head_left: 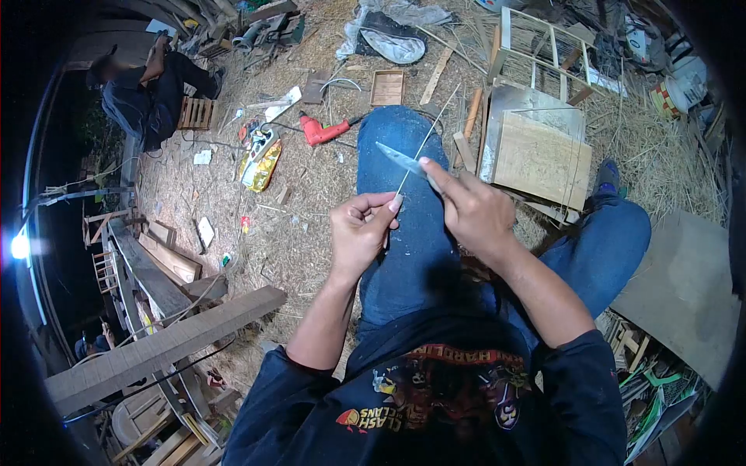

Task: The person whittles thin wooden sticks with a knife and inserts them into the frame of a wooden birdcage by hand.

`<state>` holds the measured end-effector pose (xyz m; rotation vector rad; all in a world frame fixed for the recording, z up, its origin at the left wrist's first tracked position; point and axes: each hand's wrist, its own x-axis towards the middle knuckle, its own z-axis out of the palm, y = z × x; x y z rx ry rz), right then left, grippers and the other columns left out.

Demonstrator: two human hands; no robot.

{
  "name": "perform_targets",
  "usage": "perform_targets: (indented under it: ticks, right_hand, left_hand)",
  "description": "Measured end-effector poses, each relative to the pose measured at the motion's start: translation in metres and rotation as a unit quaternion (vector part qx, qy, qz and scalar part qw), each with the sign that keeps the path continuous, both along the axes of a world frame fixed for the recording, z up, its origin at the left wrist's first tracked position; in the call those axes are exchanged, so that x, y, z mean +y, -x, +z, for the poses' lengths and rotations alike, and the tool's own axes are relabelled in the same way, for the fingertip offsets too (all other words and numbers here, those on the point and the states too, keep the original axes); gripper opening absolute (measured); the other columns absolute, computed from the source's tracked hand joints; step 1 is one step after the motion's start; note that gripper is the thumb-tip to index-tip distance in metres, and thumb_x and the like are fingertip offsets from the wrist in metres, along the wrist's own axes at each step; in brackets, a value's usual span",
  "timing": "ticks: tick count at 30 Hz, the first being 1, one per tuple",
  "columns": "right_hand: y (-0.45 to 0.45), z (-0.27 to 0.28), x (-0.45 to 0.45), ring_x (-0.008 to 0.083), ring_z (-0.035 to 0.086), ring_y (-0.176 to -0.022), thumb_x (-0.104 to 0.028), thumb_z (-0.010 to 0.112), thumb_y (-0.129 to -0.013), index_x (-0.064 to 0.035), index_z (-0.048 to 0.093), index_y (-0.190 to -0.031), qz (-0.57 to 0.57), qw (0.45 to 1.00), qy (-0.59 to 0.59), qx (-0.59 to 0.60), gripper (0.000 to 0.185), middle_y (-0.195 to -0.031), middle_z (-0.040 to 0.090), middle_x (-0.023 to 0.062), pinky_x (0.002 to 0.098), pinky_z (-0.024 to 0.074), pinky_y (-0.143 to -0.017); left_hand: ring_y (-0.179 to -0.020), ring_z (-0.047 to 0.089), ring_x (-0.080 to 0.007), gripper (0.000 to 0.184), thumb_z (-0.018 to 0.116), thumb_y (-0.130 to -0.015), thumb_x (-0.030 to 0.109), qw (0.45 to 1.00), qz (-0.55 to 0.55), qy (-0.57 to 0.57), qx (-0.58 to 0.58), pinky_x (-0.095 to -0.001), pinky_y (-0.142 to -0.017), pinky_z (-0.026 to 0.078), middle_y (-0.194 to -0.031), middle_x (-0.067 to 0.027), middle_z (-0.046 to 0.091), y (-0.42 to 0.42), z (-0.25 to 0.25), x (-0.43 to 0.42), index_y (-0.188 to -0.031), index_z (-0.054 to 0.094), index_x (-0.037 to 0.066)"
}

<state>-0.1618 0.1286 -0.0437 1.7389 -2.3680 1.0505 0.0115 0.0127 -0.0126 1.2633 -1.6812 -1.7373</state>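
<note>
My left hand [364,229] pinches the lower end of a thin pale strip [429,138], which looks like bamboo or wood and slants up to the right above my knee. In my right hand [471,203] is a knife [398,158], its handle hidden in my fist and its blade pointing up-left. The blade crosses the strip just above my left fingers, touching or very near it. My right forefinger lies along the back of the blade.
A red power drill [322,130] and a yellow packet [263,169] lie on the straw-covered ground. Right of my knee is a wooden board [544,159] beside a wooden frame [553,48]. A beam [167,349] juts in at left. Another person [144,89] sits at upper left.
</note>
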Motion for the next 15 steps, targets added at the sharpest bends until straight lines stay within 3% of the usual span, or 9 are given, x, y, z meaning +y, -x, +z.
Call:
perform_targets:
  ticks: [6,9,15]
  right_hand:
    - [-0.005,0.004,0.007,0.0238,0.063,-0.05,-0.011,0.068,-0.085,-0.0351,0.065,-0.142,0.036,0.999,-0.021,0.029,0.061,-0.071,0.058,0.0032,0.04,0.0523,-0.044]
    - [0.003,-0.001,0.003,0.0229,0.062,-0.049,-0.011,0.068,-0.084,-0.036,0.061,-0.145,-0.018,0.999,-0.004,0.031,0.067,-0.07,0.056,0.0034,0.0388,0.0518,-0.043]
    - [0.001,0.005,0.005,0.0224,0.061,-0.05,-0.012,0.069,-0.087,-0.0336,0.064,-0.143,0.004,0.999,-0.016,0.046,0.06,-0.071,0.057,0.0033,0.0389,0.0502,-0.044]
  left_hand:
    - [-0.053,0.052,-0.0008,0.017,0.077,-0.096,0.01,1.0,0.005,0.028,0.008,-0.0186,-0.046,0.035,-0.073,-0.0028,0.07,0.003,-0.001,0.004,-0.106,0.076,-0.003]
    - [-0.054,0.052,-0.001,0.016,0.077,-0.096,0.009,1.0,0.006,0.025,0.002,-0.0186,-0.046,0.035,-0.073,-0.0025,0.07,0.003,0.002,0.006,-0.106,0.076,-0.004]
    - [-0.056,0.054,-0.0014,0.016,0.077,-0.095,0.008,0.999,0.014,0.049,0.011,-0.0184,-0.048,0.037,-0.074,-0.0024,0.07,0.004,-0.001,0.007,-0.105,0.076,-0.004]
